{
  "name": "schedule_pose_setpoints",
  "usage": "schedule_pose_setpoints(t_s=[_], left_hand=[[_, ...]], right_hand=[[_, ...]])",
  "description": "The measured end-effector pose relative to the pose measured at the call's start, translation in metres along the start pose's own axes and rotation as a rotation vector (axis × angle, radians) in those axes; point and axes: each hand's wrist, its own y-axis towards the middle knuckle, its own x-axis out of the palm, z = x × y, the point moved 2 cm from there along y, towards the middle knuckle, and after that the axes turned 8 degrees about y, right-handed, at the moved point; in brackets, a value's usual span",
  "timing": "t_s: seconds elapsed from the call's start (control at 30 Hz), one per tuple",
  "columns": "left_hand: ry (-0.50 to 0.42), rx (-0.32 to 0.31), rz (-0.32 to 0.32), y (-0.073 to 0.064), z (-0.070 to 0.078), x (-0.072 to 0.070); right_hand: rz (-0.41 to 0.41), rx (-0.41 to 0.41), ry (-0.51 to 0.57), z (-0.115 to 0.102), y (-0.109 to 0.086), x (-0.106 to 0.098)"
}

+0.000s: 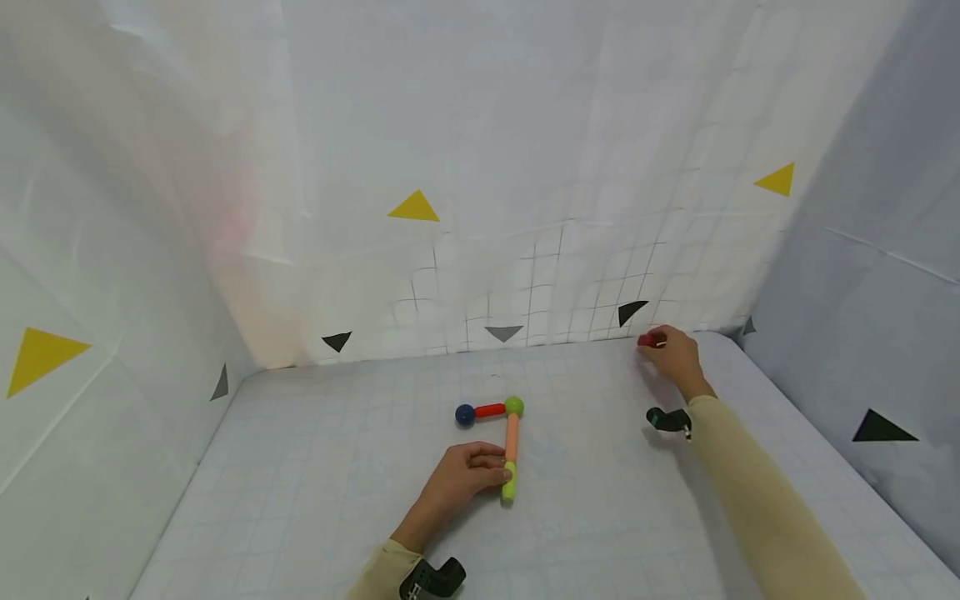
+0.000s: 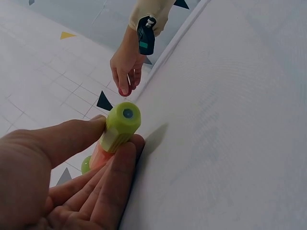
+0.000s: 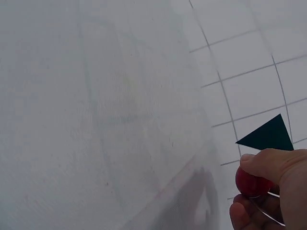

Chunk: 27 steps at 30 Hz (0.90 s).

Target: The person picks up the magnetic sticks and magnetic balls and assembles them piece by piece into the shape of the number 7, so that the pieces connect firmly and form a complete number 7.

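My left hand (image 1: 456,479) pinches a yellow-green rod (image 1: 508,487) between thumb and fingers. In the left wrist view the rod's ridged end (image 2: 123,120) faces the camera, a small grey disc in its tip. An orange rod (image 1: 512,437) runs on from it to a green ball (image 1: 513,406). From that ball a red rod (image 1: 491,410) leads left to a dark blue ball (image 1: 465,414). At the table's far right, my right hand (image 1: 675,357) holds a red ball (image 3: 252,183), thumb on top and fingers curled below.
A white cloth-covered table (image 1: 315,467) carries everything. Behind it rises a white sheet (image 1: 480,275) with grid lines and yellow, grey and black triangles. More sheeting (image 1: 877,333) stands along the right side, and a white sheet (image 1: 97,317) along the left.
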Motion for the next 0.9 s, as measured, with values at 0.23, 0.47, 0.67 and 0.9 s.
schedule_pose_setpoints(t_s=[0.23,0.47,0.67,0.9], left_hand=[[-0.013,0.010,-0.001,0.001,0.001,-0.001],[-0.012,0.004,-0.004,0.000,0.000,0.000],[-0.021,0.019,0.000,0.000,0.000,0.001],[-0.008,0.018,0.003,-0.001,0.001,0.001]], right_hand=[[0.011,-0.040,0.027,-0.012,-0.005,0.001],[0.015,-0.041,0.035,-0.020,-0.015,0.007],[0.045,-0.098,0.042,-0.030,-0.024,0.011],[0.059,-0.125,0.051,-0.041,-0.037,0.014]])
